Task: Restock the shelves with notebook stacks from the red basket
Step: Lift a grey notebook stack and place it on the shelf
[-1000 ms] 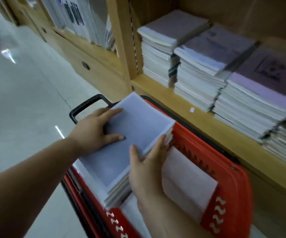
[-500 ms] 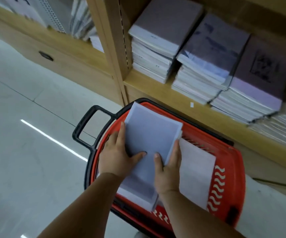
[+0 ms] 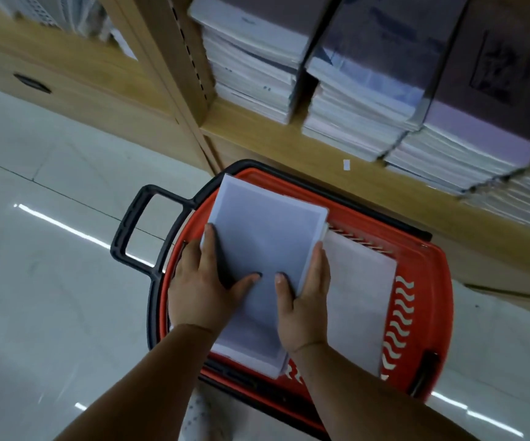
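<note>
A red basket (image 3: pixel 416 300) with a black handle stands on the floor below the shelf. Over its left half I hold a stack of pale lilac notebooks (image 3: pixel 263 237). My left hand (image 3: pixel 200 288) grips the stack's left edge, thumb on the top cover. My right hand (image 3: pixel 305 300) grips the right edge, thumb also on top. A second white stack (image 3: pixel 359 288) lies in the basket's right half. The wooden shelf (image 3: pixel 289 148) above carries three stacks of purple-covered notebooks (image 3: pixel 368 100).
The basket's black handle (image 3: pixel 130 237) sticks out to the left over the glossy tiled floor (image 3: pixel 50 297). A wooden upright (image 3: pixel 174 68) divides the shelf bays, with a drawer front (image 3: pixel 66 87) at left. More notebooks sit at far right (image 3: pixel 518 198).
The view rose and tilted down, so the basket now lies below me. Both hands shifted from the stack's near end to its two side edges, and the stack sits squarer over the basket.
</note>
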Motion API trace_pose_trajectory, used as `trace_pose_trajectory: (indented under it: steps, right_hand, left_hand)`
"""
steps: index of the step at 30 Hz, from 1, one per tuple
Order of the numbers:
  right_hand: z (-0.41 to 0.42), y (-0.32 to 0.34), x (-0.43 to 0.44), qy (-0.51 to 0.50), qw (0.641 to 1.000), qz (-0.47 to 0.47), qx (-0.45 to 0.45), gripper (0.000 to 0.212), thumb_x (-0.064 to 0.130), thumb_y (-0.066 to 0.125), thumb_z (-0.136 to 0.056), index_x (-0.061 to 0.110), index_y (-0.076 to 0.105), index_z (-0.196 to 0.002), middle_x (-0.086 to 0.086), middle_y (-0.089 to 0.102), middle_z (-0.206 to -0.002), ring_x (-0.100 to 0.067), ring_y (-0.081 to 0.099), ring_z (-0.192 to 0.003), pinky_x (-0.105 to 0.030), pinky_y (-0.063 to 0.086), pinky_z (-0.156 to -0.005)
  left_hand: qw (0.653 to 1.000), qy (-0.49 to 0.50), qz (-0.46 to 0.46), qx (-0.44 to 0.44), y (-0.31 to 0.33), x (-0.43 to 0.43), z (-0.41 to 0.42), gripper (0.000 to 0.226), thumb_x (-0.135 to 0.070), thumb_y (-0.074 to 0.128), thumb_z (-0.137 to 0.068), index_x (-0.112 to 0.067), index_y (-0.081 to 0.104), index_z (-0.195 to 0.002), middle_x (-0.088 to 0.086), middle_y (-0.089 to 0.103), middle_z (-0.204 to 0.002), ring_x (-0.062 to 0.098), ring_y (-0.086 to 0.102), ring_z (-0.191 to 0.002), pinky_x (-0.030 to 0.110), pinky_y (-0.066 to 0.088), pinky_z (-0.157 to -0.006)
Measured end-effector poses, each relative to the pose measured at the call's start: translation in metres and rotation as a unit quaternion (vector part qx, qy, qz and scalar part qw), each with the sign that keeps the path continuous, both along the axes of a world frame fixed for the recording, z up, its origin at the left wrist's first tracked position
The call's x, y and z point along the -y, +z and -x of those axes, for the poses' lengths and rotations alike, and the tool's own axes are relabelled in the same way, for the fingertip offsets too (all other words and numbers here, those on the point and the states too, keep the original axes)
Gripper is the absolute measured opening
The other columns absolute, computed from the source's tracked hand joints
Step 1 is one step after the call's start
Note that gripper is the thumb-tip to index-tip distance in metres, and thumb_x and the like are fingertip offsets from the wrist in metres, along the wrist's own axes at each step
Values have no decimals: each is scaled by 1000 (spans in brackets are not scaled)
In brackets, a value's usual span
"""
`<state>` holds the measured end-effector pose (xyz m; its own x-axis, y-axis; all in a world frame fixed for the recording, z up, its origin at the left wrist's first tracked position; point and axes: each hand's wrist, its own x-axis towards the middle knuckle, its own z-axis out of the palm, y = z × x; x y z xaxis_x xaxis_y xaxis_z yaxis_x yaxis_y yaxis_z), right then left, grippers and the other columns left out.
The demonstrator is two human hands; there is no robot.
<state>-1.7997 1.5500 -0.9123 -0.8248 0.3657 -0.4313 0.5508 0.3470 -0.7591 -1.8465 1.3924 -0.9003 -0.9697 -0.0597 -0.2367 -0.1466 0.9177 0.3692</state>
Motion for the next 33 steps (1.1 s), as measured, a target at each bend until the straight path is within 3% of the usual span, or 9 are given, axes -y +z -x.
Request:
trace_pose_trajectory:
  steps: [5,9,12,15,18,20,24,27,33]
  right_hand:
    - [2,4,2,4,1000,-29,9,84,46,56,-98,58,-12,-147,17,5,-167,-5,21,-145,-13,29,-102]
    - [4,11,6,-4,998,-53,20,86,38,60,-98,41,-3,-157,11,7,-168,0,12,-146,-10,14,-114]
    - [5,25,9,-14,996,-82,27,81,30,63,-99,23,10,-161,3,14,-166,9,8,-137,12,1,-98]
    - [6,37,10,-15,996,-84,26,80,29,63,-100,16,13,-161,-8,19,-166,2,14,-132,17,5,-86]
    - [3,38,11,-21,994,-109,19,81,35,62,-100,17,12,-162,-6,25,-164,1,20,-134,2,12,-108]
    - [0,39,14,-29,992,-120,12,78,33,61,-100,15,16,-161,-7,27,-164,-3,18,-135,8,3,-102]
    - [-9,39,20,-56,993,-98,-22,71,20,63,-100,3,25,-157,-15,34,-160,24,7,-118,16,0,-90]
    - [-19,38,18,-53,992,-106,-37,69,16,66,-98,-2,30,-155,-15,37,-156,24,3,-117,14,0,-94]
    - [-34,31,8,-46,993,-91,-55,79,17,73,-93,2,28,-156,-6,40,-150,26,15,-127,11,13,-97]
  left_hand:
    - [1000,-15,-2,21,6,-2,2,117,-78,65,-71,-13,22,-157,18,53,-132,36,59,-109,42,56,-75]
    - [999,-31,-20,35,10,1,4,117,-72,72,-71,-12,21,-158,21,52,-133,39,58,-112,43,56,-76]
    - [996,-37,-63,50,15,6,4,117,-65,76,-73,-19,13,-161,18,48,-141,37,53,-123,45,54,-85]
    - [988,-24,-138,65,22,12,8,120,-48,84,-74,-26,5,-161,11,48,-148,32,50,-132,44,50,-96]
    - [969,11,-229,95,25,19,13,114,-20,86,-78,-24,10,-162,5,46,-152,26,45,-138,45,42,-109]
    - [956,17,-270,116,25,24,15,105,-11,83,-81,-23,17,-161,0,44,-153,22,40,-141,48,39,-115]
    - [935,22,-317,154,27,30,10,97,-12,77,-86,-29,18,-161,-5,45,-150,12,44,-135,52,42,-113]
    - [908,23,-365,205,31,34,11,92,-11,73,-90,-39,18,-159,-9,47,-145,2,51,-123,45,49,-106]
    - [894,-34,-366,255,36,30,18,102,-30,75,-84,-42,7,-159,0,40,-149,21,43,-139,54,47,-107]
